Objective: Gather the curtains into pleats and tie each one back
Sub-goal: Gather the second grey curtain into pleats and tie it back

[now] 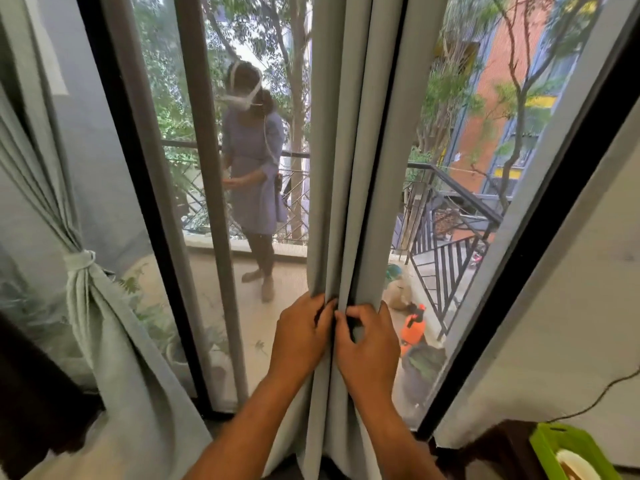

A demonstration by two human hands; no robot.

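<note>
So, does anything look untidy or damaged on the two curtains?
Nothing stands out. The left curtain is tied back with its band, and both hands pinch even folds of the middle curtain, not yet tied.

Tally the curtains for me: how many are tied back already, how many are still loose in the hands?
Tied back: 1, the left curtain with its tie.
Loose, being pleated: 1, the middle curtain, gripped by left hand and right hand.
Total: 2 curtains.

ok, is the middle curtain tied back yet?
No, the middle curtain hangs loose with no tie, both hands pinching its folds; only the left curtain has a tie.
</note>
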